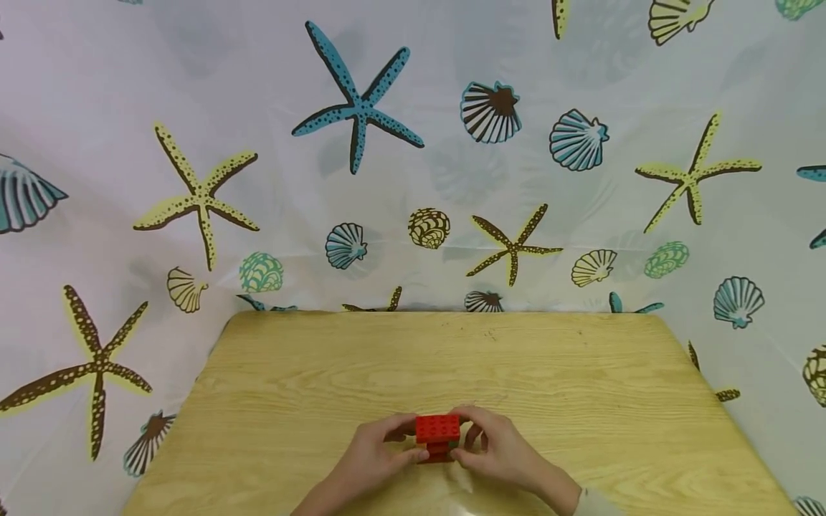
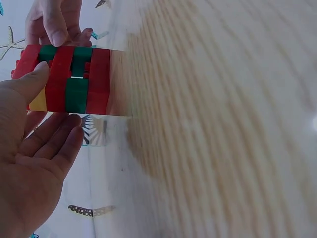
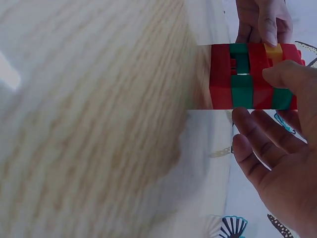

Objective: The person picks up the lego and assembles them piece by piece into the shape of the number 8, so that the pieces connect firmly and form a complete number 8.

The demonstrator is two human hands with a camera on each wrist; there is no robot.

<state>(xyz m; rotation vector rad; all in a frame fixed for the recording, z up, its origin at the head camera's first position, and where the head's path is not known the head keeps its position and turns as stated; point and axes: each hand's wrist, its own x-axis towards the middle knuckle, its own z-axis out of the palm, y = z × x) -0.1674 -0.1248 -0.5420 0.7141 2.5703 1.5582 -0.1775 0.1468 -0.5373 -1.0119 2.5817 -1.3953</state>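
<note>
A small tower of toy building bricks (image 1: 437,428) stands on the table between the two hands. Red layers form its bottom, middle and studded top. Green bricks (image 2: 77,95) with a gap between them separate the lower red layers; a yellow brick (image 3: 273,51) and a green one lie under the top. From the left side, the left hand (image 1: 376,451) pinches the upper part, thumb in front and index finger behind. The right hand (image 1: 502,450) grips the opposite side the same way. Their other fingers are off the bricks. The tower's far face is hidden in the head view.
The wood-grain table (image 1: 439,358) extends around the hands. A white cloth (image 1: 426,172) printed with starfish and shells hangs behind it and along both sides.
</note>
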